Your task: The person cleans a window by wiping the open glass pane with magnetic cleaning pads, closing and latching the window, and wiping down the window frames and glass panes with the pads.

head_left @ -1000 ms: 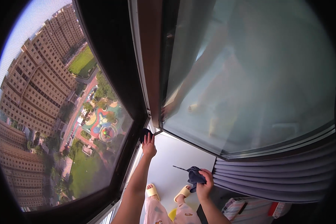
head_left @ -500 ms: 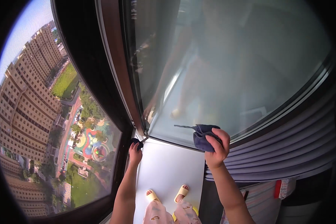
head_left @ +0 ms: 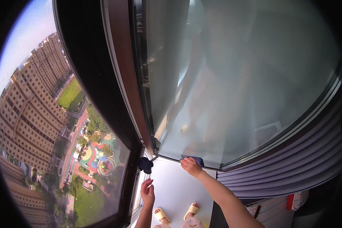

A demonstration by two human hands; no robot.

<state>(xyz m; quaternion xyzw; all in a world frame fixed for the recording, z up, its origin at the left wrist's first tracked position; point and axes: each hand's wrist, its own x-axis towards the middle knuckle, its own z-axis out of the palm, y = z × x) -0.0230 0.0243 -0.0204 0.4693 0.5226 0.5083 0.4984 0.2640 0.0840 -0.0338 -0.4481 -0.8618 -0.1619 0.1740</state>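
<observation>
Right hand (head_left: pixel 191 167) pinches a crumpled dark-blue fabric cloth (head_left: pixel 199 161) against the lower edge of the large, dark-framed glass pane (head_left: pixel 231 98); left hand (head_left: pixel 148 193) empty, fingers loosely curled and slightly apart, just below a bunched dark-navy fabric piece (head_left: pixel 145 165) beside the black window frame (head_left: pixel 102 76).

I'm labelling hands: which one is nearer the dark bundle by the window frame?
Left. The left hand is just below the dark bundle in the picture, apart from it; the right hand is farther off to its right, on the blue cloth.
</observation>
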